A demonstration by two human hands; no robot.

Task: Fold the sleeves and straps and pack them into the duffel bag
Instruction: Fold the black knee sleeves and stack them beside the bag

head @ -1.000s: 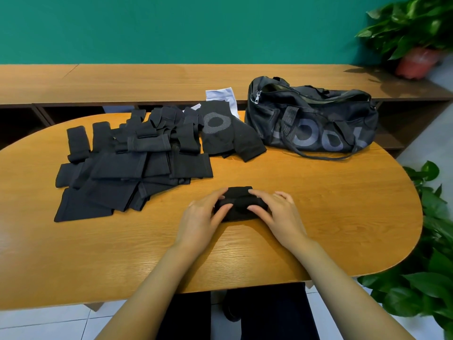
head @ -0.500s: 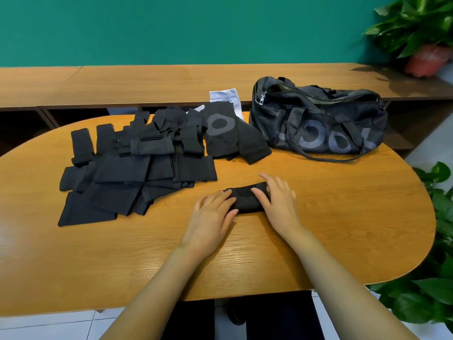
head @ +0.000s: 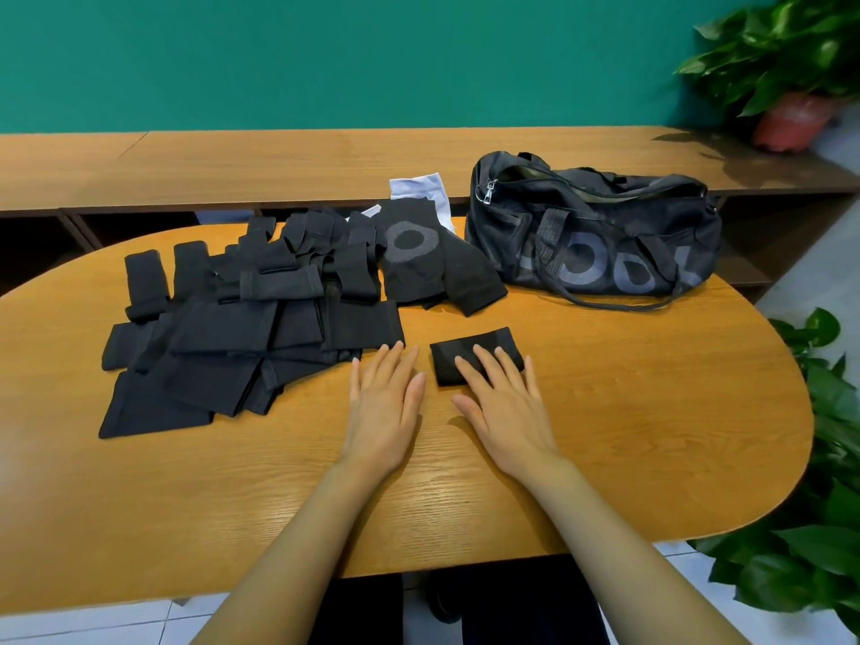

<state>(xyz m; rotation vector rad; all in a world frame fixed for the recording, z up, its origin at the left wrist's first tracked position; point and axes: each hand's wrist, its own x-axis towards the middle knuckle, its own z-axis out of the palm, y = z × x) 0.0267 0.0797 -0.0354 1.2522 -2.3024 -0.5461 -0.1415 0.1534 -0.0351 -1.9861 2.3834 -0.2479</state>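
Observation:
A small folded black sleeve [head: 465, 353] lies on the wooden table [head: 651, 412] in front of me. My right hand [head: 502, 402] lies flat with straight fingers pressing on its near half. My left hand [head: 384, 407] rests flat on the bare table just left of it, apart from the sleeve. A pile of several black sleeves and straps [head: 246, 328] spreads over the table's left side. A black knee sleeve with a grey ring [head: 419, 258] lies behind. The black duffel bag [head: 595, 235] sits at the back right, its top zip open.
A white cloth [head: 421, 190] pokes out behind the pile. A long wooden bench [head: 279, 165] runs along the green wall. Potted plants stand at the back right [head: 786, 72] and beside the table's right edge [head: 828, 458].
My left hand let go of the folded sleeve and slid left onto the bare table. My right hand moved onto the sleeve and now presses it flat.

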